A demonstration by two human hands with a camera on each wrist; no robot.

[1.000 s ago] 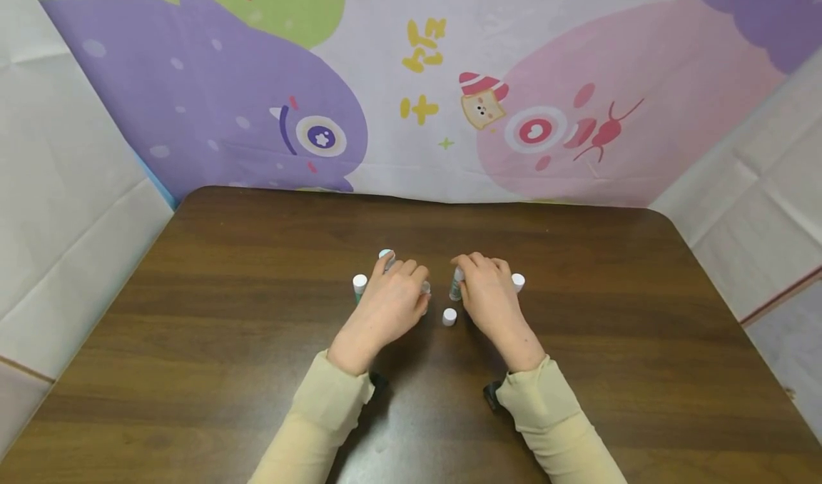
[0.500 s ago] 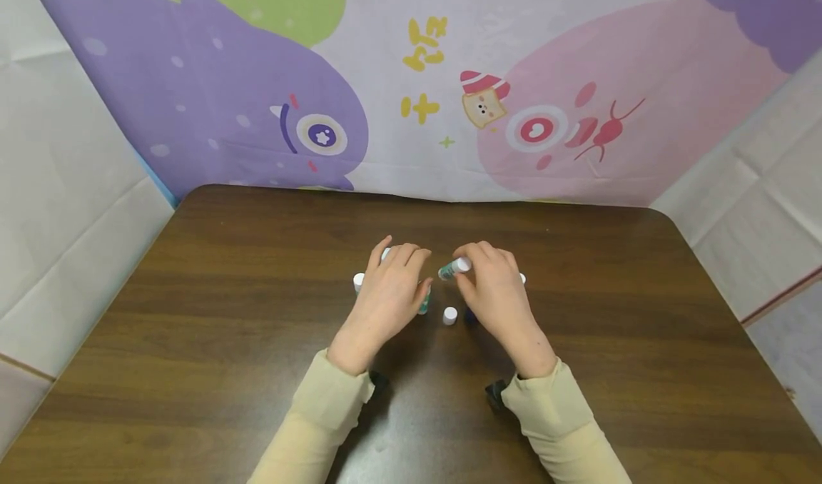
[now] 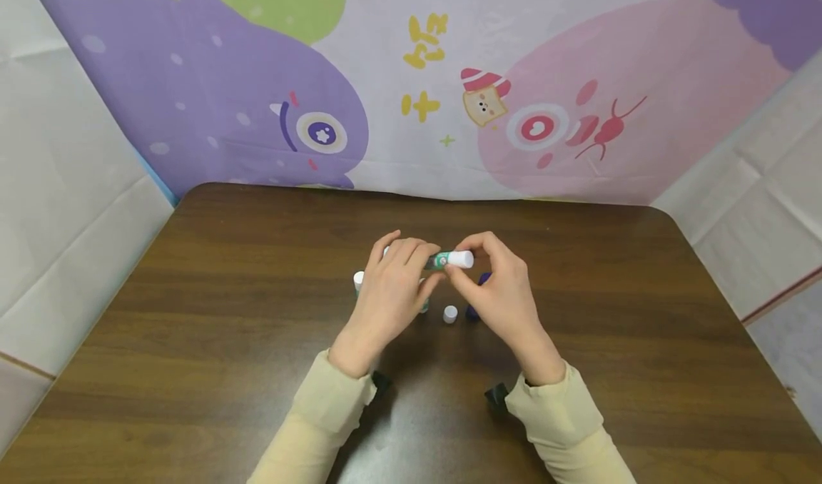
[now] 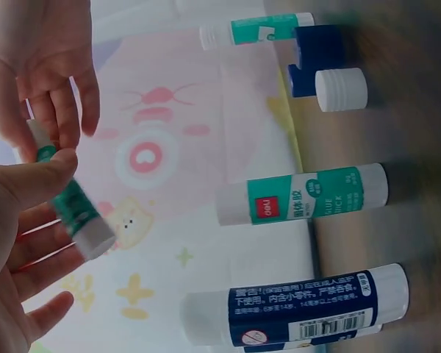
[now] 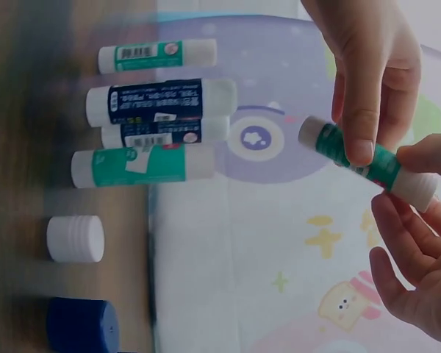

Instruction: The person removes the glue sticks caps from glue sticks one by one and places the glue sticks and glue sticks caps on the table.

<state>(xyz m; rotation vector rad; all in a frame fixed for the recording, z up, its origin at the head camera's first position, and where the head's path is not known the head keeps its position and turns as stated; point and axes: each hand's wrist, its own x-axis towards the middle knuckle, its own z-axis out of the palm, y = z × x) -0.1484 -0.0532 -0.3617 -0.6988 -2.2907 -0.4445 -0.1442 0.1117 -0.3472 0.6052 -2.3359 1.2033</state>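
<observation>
A green-labelled glue stick (image 3: 443, 260) is held nearly level above the table, its white cap toward the right. My right hand (image 3: 501, 284) pinches the capped end between thumb and fingers. Around the other end, my left hand (image 3: 392, 288) has its thumb and fingers, as the right wrist view shows the left thumb (image 5: 360, 147) pressed on the label. Just below the left hand stands another green glue stick (image 4: 305, 195). A loose white cap (image 3: 450, 314) rests on the table between the hands, next to a dark blue cap (image 5: 81, 325).
Dark blue glue sticks (image 4: 301, 309) stand upright on the left, partly hidden by the left hand in the head view. Another green one (image 5: 158, 56) is at the far left, and one more (image 4: 268, 29) stands to the right. Behind the wooden table (image 3: 225, 313) hangs a cartoon-printed cloth (image 3: 385, 113).
My right hand has lifted the glue stick off the table, tipped it level and brought it to the left hand. The left hand has left the standing stick and taken the raised one's end.
</observation>
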